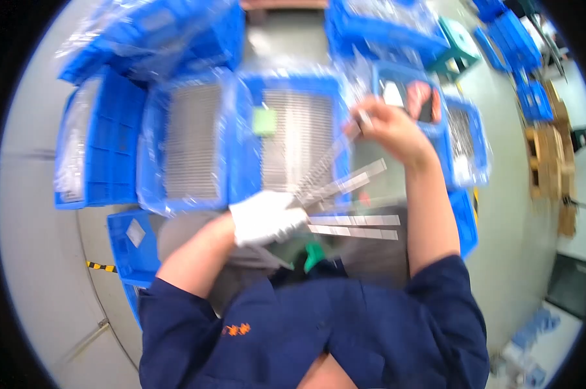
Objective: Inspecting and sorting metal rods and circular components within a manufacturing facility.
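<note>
My left hand (263, 218), in a white glove, is closed round several thin, flat metal strips (354, 231). Their free ends fan out to the right over my lap. One dark, toothed-looking strip (324, 167) slants up from the glove toward my bare right hand (393, 129). The fingers of that hand are pinched at the strip's upper end, and a small pale piece shows between them. Motion blur hides the exact grip. Just beyond both hands, a blue crate (341, 146) lined with clear plastic holds rows of similar strips, with a green block (264, 121) on them.
Another lined crate (149, 146) full of strips stands to the left. On the right sit a blue bin (378, 72) with pink and dark items and a smaller crate (481, 139) of loose metal pieces. A green stool (458, 45) and wooden pallets (546, 165) lie farther right.
</note>
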`<state>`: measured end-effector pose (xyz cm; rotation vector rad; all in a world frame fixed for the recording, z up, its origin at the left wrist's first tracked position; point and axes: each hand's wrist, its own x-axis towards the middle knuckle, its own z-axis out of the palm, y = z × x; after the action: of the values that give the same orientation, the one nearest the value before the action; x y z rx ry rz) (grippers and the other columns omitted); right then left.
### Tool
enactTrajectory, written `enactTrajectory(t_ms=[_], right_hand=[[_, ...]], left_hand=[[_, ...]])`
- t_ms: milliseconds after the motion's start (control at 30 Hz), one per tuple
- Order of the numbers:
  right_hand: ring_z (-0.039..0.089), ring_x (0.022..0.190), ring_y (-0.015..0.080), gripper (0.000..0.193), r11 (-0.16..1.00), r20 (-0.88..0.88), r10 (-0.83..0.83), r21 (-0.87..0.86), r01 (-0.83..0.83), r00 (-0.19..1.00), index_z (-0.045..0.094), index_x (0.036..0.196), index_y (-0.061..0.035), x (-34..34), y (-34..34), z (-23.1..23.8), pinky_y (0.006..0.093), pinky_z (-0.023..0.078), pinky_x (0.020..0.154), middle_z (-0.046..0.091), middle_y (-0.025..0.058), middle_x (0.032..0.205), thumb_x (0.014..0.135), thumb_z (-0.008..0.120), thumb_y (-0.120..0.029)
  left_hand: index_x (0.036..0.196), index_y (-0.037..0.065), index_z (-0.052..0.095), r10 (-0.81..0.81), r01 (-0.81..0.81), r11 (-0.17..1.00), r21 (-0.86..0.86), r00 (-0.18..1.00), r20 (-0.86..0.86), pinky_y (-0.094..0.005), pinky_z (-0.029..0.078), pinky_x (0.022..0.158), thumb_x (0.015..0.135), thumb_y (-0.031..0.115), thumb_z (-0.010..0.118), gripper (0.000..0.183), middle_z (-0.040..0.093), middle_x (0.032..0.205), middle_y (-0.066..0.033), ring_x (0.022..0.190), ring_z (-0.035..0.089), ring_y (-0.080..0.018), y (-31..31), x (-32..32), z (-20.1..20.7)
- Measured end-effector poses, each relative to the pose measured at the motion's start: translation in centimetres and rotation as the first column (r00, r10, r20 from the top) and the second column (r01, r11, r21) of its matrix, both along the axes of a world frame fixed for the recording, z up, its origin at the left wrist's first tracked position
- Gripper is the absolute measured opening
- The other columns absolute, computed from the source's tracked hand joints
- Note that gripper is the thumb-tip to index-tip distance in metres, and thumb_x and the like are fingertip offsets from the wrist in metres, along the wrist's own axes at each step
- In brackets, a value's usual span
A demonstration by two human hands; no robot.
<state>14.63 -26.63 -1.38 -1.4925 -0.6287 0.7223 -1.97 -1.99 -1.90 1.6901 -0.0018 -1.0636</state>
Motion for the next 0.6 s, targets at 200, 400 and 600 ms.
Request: enactTrajectory(t_ms=[200, 400, 600], right_hand=[[0.064, 0.093, 0.0236, 0.035, 0.959, -0.293, 0.146, 0.278, -0.062, 0.945, 0.055, 0.112, -0.0022, -0.3, 0.1, 0.2, 0.0362, 0.050, 0.083, 0.065, 0.0173, 0.100, 0.080, 0.068, -0.008], [0.064, 0.093, 0.0236, 0.034, 0.968, -0.316, 0.148, 0.239, -0.072, 0.937, 0.055, 0.112, -0.0031, -0.5, -0.3, 1.2, 0.0349, 0.050, 0.083, 0.065, 0.0173, 0.100, 0.079, 0.066, -0.004], [0.062, 0.093, 0.0173, 0.033, 0.973, -0.102, 0.221, -0.048, -0.226, 0.970, 0.056, 0.108, -0.0019, -1.0, -0.4, 2.4, 0.0293, 0.049, 0.082, 0.066, 0.0136, 0.102, 0.077, 0.066, 0.003]], left_hand=[[0.095, 0.004, 0.056, -0.017, 0.019, 0.999, -0.035, 0.999, 0.048, -0.0297, 0.044, 0.058, 0.090, 0.037, 0.051, 0.034, 0.053, 0.067, -0.0033, 0.061, 0.049, -0.0131, -0.2, -0.3, 0.2], [0.095, 0.004, 0.054, -0.055, 0.058, 0.998, -0.029, 0.993, 0.100, -0.0295, 0.042, 0.056, 0.091, 0.037, 0.049, 0.034, 0.051, 0.065, -0.0029, 0.059, 0.048, -0.0130, -0.4, -0.3, 0.7], [0.088, 0.005, 0.055, -0.038, 0.043, 0.997, -0.059, 0.995, 0.089, -0.0265, 0.040, 0.053, 0.092, 0.036, 0.055, 0.031, 0.048, 0.064, 0.0003, 0.057, 0.045, -0.0098, -0.6, -0.8, 0.5]])
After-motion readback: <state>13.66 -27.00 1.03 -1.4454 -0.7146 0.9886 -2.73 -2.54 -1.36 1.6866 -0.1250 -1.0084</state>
